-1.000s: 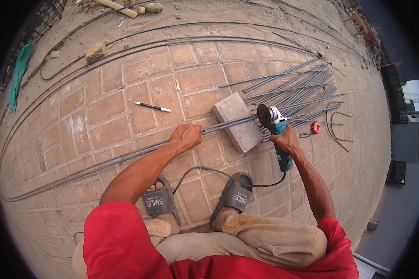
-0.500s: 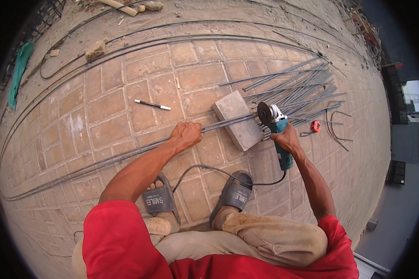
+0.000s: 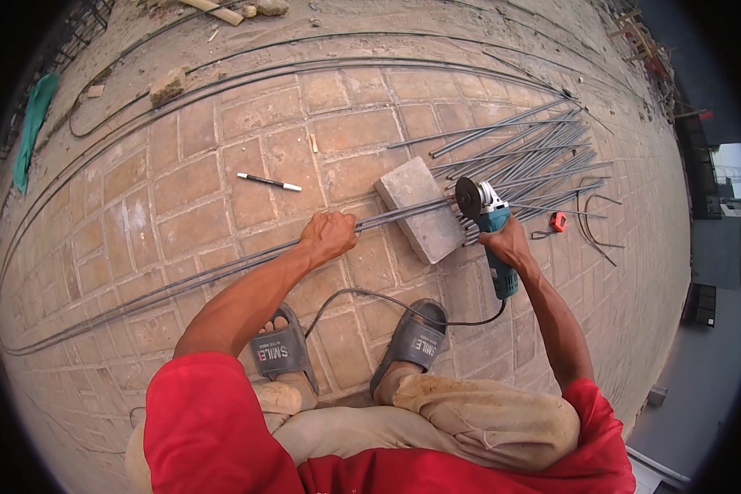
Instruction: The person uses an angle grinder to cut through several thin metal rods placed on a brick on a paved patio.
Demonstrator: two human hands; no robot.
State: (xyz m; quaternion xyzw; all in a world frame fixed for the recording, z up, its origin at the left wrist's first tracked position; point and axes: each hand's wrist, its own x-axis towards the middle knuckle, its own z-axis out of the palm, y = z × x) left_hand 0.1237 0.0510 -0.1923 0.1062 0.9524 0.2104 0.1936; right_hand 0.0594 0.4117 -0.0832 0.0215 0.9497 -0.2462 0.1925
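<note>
Little has shifted since a second ago: the left hand (image 3: 329, 236) stays clamped on the long steel rods (image 3: 222, 272) and the grinder's disc remains at the far edge of the block, with only a slight change in the camera's aim.

The left hand is closed, knuckles up, around a bundle of thin grey rods, pressing them down on the paving. The right hand (image 3: 506, 244) is wrapped tight round the body of a teal angle grinder (image 3: 492, 239), whose dark round disc (image 3: 468, 198) stands on edge right at the rods where they leave the block. A black power cord (image 3: 387, 300) loops from the grinder's tail back across the floor between the person's feet.

The rods run over a rectangular grey concrete paver (image 3: 420, 210), rough-faced and lying flat, which props them off the ground. To the person's left they stretch away in a long, smooth bowed line across the floor.

Beyond the disc lies a loose heap of cut rod lengths (image 3: 535, 152), straight, dull metal, fanned out side by side. Just beside it sit a small red tape measure (image 3: 558, 221) and a few bent wire pieces (image 3: 597, 230). A black-and-white marker pen (image 3: 269, 182) lies alone on the bricks, well apart from the left hand.

The floor (image 3: 181, 189) is reddish-brown brick paving, dusty and chalk-smeared. The person squats in grey rubber slides (image 3: 416, 342), tan trousers and a red shirt.
</note>
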